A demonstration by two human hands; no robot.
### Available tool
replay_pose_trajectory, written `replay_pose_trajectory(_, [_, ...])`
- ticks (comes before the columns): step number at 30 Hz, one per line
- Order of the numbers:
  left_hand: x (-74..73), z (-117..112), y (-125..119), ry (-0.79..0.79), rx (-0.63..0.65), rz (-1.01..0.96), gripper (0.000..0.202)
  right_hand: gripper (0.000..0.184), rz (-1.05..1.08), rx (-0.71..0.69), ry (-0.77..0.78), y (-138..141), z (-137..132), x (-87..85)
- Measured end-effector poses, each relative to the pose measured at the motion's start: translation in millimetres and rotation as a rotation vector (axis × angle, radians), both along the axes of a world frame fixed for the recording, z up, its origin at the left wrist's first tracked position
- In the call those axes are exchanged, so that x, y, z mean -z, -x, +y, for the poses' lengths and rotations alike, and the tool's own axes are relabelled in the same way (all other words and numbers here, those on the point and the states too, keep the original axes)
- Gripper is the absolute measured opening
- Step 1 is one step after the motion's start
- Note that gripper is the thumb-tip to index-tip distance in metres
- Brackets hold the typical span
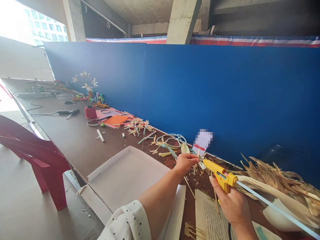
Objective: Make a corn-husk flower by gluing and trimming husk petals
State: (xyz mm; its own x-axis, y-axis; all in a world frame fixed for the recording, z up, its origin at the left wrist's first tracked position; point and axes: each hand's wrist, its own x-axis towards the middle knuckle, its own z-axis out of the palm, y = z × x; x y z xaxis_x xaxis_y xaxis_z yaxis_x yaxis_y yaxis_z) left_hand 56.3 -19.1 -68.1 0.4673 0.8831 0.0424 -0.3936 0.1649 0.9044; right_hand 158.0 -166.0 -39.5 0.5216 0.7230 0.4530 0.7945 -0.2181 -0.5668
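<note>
My right hand (235, 203) is wrapped around the handle of a yellow hot glue gun (218, 173), its nozzle pointing left. A long pale glue stick (272, 205) runs out of the gun's back end. My left hand (186, 163) is closed in a pinch right at the nozzle, on a small pale husk flower (201, 156); the fingers hide part of it. Behind my left hand lie pale husk pieces and a loop of light-blue wrapped stem (178, 137).
An open white box lid (130, 180) lies left of my arm. Dry corn husks (277, 180) and a white bowl (285, 213) sit at the right. A printed sheet (207, 210) lies in front. A blue partition (212, 86) backs the table; a red chair (37, 160) stands left.
</note>
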Motion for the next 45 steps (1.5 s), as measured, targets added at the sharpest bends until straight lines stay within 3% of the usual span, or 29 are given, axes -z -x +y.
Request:
replay_pose_trajectory(11, [-1.2,-0.9,1.5,0.009,0.013,-0.042,0.037,0.065,-0.034,0.007,0.048,-0.5,0.4,-0.4])
replay_pose_trajectory(18, [-2.2,-1.8,2.4,0.012,-0.001,-0.038,0.033,0.059,-0.028,-0.042,0.039,6.7,0.4,-5.5])
replay_pose_trajectory(27, [-2.4,-0.7,2.5,0.051,0.014,-0.063,0.033,0.062,0.054,0.021,0.093,2.6,-0.4,-2.3])
replay_pose_trajectory(45, [-3.3,-1.5,2.8,0.055,0.033,-0.115,0.038,0.063,0.0,0.016,0.135,4.7,-1.0,-4.6])
